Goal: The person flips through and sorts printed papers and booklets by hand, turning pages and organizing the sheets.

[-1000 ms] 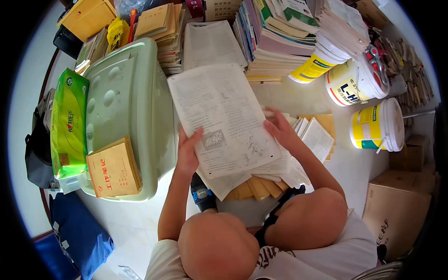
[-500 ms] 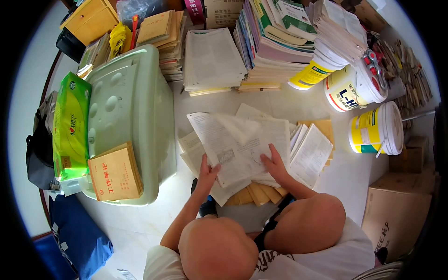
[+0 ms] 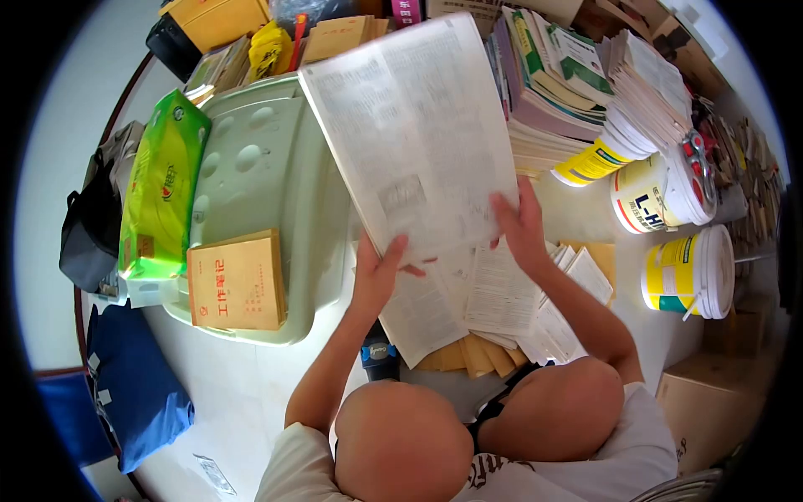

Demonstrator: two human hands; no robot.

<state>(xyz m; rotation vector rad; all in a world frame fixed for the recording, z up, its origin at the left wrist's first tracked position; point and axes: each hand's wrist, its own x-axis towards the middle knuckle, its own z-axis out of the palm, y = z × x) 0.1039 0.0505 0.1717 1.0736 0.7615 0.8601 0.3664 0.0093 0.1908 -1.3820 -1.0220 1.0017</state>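
Note:
My left hand [image 3: 378,269] and my right hand [image 3: 517,224] are both closed on the lower edges of a large printed paper sheet [image 3: 410,134]. It is raised and tilted above the floor, with columns of small text and a grey picture low on the page. Whether it is one sheet or a few together I cannot tell. Beneath my hands, loose printed papers [image 3: 503,294] lie spread on the floor. Brown envelopes [image 3: 478,355] stick out from under them, near my feet. The raised sheet hides part of the stacks behind it.
On my left stands a pale green storage bin [image 3: 322,209], carrying a green tissue pack [image 3: 166,188] and brown notebooks [image 3: 238,280]. Stacked books [image 3: 556,92] rise at the back. White-and-yellow buckets [image 3: 687,272] and a cardboard box [image 3: 707,393] line the right side.
Both hands have lifted the printed sheet up and away from the pile, so its page now stands higher and flatter to view. My view has shifted slightly.

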